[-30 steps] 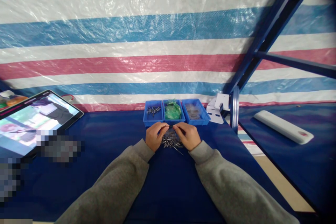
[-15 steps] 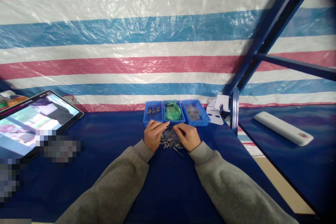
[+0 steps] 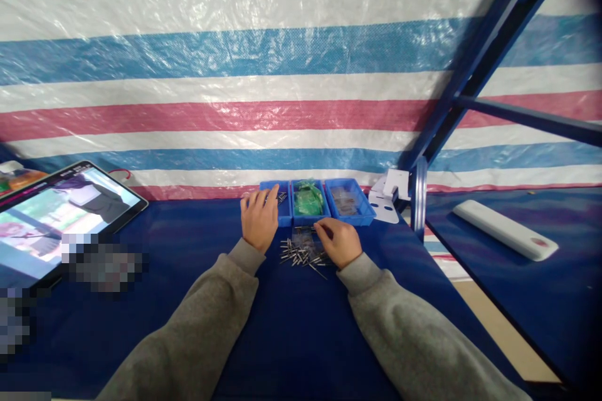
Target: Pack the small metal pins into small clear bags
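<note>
My left hand (image 3: 260, 219) is over the left blue bin (image 3: 285, 220), its fingers stretched out and slightly apart. Small metal pins (image 3: 281, 197) show in that bin beside the fingertips; the rest of its contents is hidden behind the hand. My right hand (image 3: 339, 241) is closed in a pinch on a thin metal rod (image 3: 306, 227), which points left from the fingertips. Beneath it lies a small clear plastic bag (image 3: 303, 238). A loose pile of metal pins (image 3: 298, 255) is spread on the blue table between my hands.
Next to the left bin stand a blue bin with green plastic (image 3: 308, 199) and another with clear bags (image 3: 345, 202). White cut-out cards (image 3: 384, 207) lie by the blue metal frame (image 3: 419, 197). A tablet (image 3: 70, 216) is at left, a long white device (image 3: 505, 230) at right.
My left hand has moved left and away from my right hand, up to the left bin, with its fingers extended. My right hand stays nearly in place, holding the rod.
</note>
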Action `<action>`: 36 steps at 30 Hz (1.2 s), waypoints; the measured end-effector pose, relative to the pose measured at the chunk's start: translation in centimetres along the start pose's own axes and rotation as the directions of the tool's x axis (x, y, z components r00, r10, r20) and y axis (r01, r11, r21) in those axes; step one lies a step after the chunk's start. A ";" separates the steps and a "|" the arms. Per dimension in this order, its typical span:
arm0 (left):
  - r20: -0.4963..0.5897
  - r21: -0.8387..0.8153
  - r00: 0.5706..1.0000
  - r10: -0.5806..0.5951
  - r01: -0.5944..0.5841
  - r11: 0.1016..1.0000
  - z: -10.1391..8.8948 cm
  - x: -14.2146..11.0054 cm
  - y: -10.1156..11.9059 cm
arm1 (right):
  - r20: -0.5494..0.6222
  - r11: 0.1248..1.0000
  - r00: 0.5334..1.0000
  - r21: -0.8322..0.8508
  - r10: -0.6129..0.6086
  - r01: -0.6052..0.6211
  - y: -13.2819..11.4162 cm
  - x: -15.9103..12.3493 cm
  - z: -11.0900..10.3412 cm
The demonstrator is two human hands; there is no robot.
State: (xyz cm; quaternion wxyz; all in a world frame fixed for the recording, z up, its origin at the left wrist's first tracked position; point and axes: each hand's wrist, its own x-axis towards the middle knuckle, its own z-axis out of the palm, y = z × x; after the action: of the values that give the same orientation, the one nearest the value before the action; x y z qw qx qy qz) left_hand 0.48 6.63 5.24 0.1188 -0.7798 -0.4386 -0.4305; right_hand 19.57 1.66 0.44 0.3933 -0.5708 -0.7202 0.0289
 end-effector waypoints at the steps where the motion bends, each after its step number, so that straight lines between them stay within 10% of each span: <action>1: 0.019 -0.001 1.000 0.005 -0.005 1.000 0.0 -0.5 0.1 | 0.021 0.998 0.999 -0.046 0.031 -0.030 0.2 0.0 0.1; 18: 0.203 -0.395 0.975 0.093 -0.005 0.919 1.5 -4.4 1.5 | 0.273 0.932 0.939 -0.346 0.208 -0.105 0.8 -0.1 1.0; 25: 0.155 -0.423 0.981 0.113 -0.037 0.905 1.8 -4.5 1.2 | 0.200 0.978 0.977 -0.179 -0.073 0.110 -0.9 -0.2 0.3; 36: 0.153 -0.447 0.984 0.086 -0.009 0.895 1.7 -4.5 1.3 | -0.007 0.982 0.996 0.170 -0.084 0.083 -0.9 -0.2 0.2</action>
State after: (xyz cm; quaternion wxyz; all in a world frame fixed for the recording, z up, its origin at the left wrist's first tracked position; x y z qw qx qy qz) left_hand 1.41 4.24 0.98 -0.0893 -0.8305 -0.3179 -0.4485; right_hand 18.71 1.29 0.61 0.4412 -0.5045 -0.7385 0.0737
